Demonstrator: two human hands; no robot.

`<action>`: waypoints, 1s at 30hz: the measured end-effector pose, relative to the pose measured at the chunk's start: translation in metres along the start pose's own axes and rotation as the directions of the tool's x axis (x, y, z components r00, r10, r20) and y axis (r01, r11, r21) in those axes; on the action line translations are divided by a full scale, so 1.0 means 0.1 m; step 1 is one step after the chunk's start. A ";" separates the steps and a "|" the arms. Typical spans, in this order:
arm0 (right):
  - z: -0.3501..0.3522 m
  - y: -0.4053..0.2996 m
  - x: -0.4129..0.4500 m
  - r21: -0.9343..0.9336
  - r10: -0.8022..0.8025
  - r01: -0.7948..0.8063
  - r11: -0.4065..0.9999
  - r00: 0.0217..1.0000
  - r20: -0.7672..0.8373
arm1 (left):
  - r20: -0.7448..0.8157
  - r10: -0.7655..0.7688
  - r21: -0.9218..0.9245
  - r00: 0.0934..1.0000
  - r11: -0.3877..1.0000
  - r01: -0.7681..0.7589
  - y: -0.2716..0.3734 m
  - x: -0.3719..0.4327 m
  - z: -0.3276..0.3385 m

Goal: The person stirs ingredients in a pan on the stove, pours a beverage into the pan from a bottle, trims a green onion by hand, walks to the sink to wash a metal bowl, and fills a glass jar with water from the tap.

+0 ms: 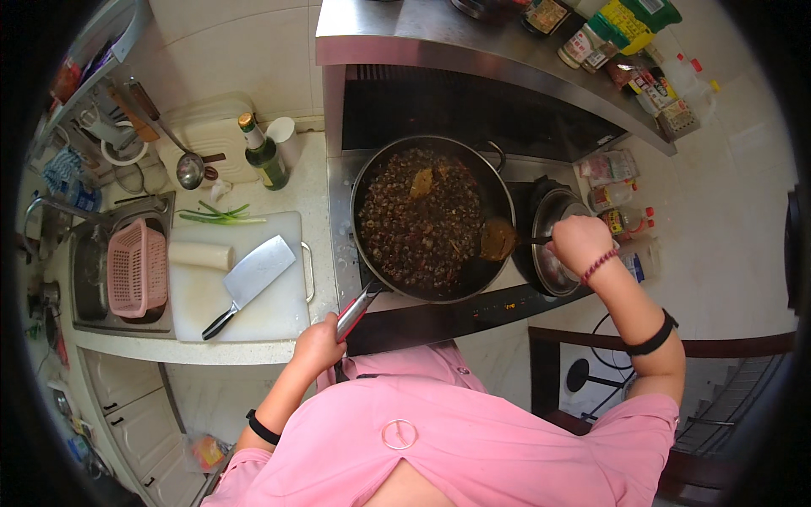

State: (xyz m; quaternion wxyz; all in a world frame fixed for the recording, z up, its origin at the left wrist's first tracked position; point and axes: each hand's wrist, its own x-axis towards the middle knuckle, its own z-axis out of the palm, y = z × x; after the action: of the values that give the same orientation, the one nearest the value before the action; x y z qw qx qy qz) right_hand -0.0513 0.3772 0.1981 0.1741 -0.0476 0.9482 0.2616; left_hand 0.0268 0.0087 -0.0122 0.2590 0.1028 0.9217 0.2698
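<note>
My left hand (322,342) is closed around the red-and-steel handle (355,312) of a large dark frying pan (504,203). Dark sauce and many small snails (418,222), or similar round pieces, fill the pan, with a brown leaf (421,182) on top. In my right hand (581,244) is the dark handle of a spatula. Its sauce-coated head (498,239) rests at the pan's right side. The pan stands on a cooktop (443,323) with a lit display.
A cleaver (260,269) and a peeled white root (201,255) lie on the cutting board (266,317), scallions (218,214) at its back edge. A green bottle (266,158) stands behind. The sink (89,310) holds a pink basket (136,269). A metal pot (548,222) sits right of the pan, below the range hood (443,51).
</note>
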 end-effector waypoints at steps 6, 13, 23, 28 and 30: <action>0.38 0.27 0.45 0.427 -0.244 -0.034 0.904 0.779 0.578 | 0.024 -0.003 -0.001 1.000 1.000 0.003 0.02 0.01 -0.02; 1.45 -0.24 -0.30 0.791 -0.583 -0.607 0.078 0.615 0.531 | 0.048 -0.026 -0.021 0.999 0.999 0.027 0.02 0.00 -0.04; 1.27 -1.30 -0.07 0.806 -0.382 -0.514 -0.293 0.836 0.394 | 0.025 -0.042 0.006 0.999 0.999 0.042 0.05 0.01 -0.03; 1.22 -1.30 -0.08 0.821 -0.303 -0.458 -0.339 0.880 0.365 | 0.047 -0.056 0.024 0.997 0.998 0.055 0.05 0.01 -0.02; 1.23 -1.28 -0.14 0.850 -0.281 -0.446 -0.281 0.885 0.371 | 0.043 -0.059 0.029 0.997 0.998 0.057 0.06 0.00 -0.03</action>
State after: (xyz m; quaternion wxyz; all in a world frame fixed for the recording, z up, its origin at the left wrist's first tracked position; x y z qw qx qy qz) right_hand 0.0222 0.3300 0.0433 0.3313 0.2422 0.6980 -0.5868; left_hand 0.0256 0.0125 -0.0071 0.2852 0.0854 0.9222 0.2469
